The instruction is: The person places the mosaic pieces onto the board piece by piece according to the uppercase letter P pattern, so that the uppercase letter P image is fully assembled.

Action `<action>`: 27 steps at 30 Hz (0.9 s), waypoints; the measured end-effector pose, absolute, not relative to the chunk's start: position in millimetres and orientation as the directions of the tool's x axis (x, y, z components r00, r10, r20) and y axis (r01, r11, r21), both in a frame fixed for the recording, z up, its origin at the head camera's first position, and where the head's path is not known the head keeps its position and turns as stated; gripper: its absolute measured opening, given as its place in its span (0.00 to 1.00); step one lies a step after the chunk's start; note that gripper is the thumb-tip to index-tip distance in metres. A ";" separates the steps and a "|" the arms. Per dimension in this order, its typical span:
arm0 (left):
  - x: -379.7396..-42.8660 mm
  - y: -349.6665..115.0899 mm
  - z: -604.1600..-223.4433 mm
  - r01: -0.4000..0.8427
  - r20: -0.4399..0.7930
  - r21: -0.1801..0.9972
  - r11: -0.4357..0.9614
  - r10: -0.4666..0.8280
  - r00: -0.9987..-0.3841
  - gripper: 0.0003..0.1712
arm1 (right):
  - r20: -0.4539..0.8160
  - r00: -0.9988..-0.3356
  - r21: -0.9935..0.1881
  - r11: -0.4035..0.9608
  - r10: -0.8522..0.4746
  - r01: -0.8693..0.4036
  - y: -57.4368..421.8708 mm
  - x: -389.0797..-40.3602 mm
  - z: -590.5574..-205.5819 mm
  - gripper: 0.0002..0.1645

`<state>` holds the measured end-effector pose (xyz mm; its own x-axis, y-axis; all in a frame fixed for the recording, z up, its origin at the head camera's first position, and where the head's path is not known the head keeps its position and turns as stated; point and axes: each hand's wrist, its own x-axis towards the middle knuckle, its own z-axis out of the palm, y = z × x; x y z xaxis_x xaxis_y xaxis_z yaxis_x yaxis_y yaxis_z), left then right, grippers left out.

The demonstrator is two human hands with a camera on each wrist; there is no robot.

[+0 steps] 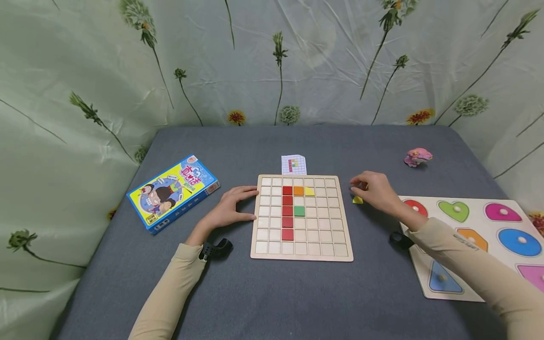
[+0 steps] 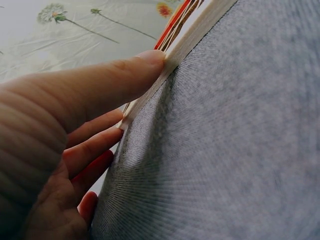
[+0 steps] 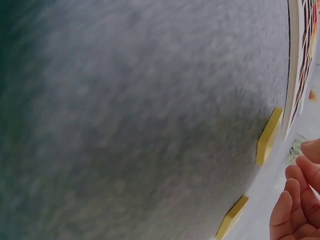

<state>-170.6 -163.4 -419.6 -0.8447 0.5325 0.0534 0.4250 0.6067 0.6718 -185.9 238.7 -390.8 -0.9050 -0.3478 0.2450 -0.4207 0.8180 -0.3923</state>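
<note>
A wooden grid board (image 1: 316,255) lies on the table in the head view. Red tiles (image 1: 287,211) form a column on it, beside an orange tile (image 1: 299,191), a yellow tile (image 1: 310,191) and a green tile (image 1: 299,211). My left hand (image 1: 229,208) touches the board's left edge with thumb and fingertips; its fingers look fairly straight in the left wrist view. Right of the board, my right hand (image 1: 376,191) hovers with loosely bent fingers beside a loose yellow piece (image 1: 358,200). Two yellow pieces (image 3: 269,136) lie on the cloth in the right wrist view, apart from the fingers.
Behind the board lies a small pattern card (image 1: 293,164). A blue and yellow box (image 1: 174,192) sits at left. Under the right forearm is a shape puzzle board (image 1: 446,293). A pink figurine (image 1: 418,157) stands at the back right.
</note>
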 end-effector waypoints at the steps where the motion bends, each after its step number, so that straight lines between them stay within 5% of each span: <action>1: -170.6 -163.4 -419.5 0.424 0.053 0.672 0.606 0.533 -0.845 0.39 | 0.248 -0.905 -0.391 0.819 -0.345 -0.419 240.6 -185.8 -390.8 0.08; 27: -171.5 -162.8 -420.2 0.418 0.046 0.682 0.600 0.535 -0.843 0.39 | 0.181 -0.950 -0.358 0.883 -0.255 -0.305 270.9 -184.5 -388.4 0.13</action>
<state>-171.5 -162.8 -420.2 -0.8433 0.5355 0.0455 0.4177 0.5999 0.6824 -184.5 270.9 -388.4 -0.9500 -0.2548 0.1806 -0.3047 0.8826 -0.3579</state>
